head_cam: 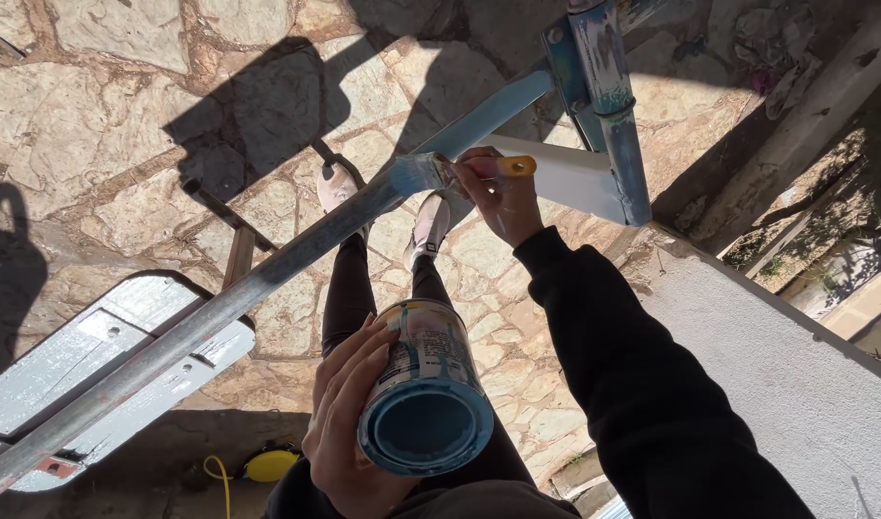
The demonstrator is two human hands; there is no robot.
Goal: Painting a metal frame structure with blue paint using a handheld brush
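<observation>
My left hand [342, 413] is wrapped round an open tin of light blue paint [426, 394], held close to my body with its mouth towards me. My right hand [503, 197] grips a paintbrush [440, 171] with a yellow handle end; its blue-loaded bristles rest on a long metal rail [268, 274]. The rail runs diagonally from lower left to upper right. Its upper stretch is painted light blue, its lower stretch is bare grey metal. My legs in dark trousers and pale shoes [337, 185] show below, standing high above the stone paving.
A blue-painted vertical post with a bracket [609, 106] meets the rail at top right. A white ladder platform [85, 365] lies lower left. A grey rendered wall top [777, 356] runs along the right. A yellow object with a cord [268, 465] lies on the ground.
</observation>
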